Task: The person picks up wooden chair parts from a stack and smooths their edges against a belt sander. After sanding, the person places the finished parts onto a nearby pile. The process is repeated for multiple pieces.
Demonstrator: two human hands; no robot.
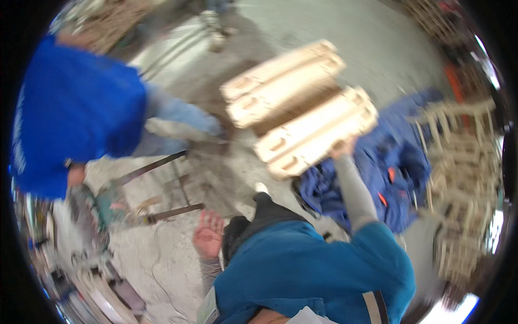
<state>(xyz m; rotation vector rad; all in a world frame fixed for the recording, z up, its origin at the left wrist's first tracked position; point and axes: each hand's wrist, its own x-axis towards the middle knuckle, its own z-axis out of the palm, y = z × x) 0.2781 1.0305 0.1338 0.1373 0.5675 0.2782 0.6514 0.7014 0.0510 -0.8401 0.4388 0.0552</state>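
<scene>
The right grip (343, 147) holds a pale, slotted wooden frame (314, 129) over the grey floor (372, 46); the left grip (209, 233) is wide, palm up. Blurred white lettering (20, 137) runs down a co-worker's bright-blue shirt (81, 110).

We are finding no words or numbers that we can read here. Along the far left edge of a co-worker's blue shirt (81, 110), we are seeing a strip of white marks (19, 135) that is looking like lettering, but it is blurring too much for us to make out. On the pale card-like piece (208, 309) by the teal top (280, 270), we are failing to tell whether print is showing.
</scene>
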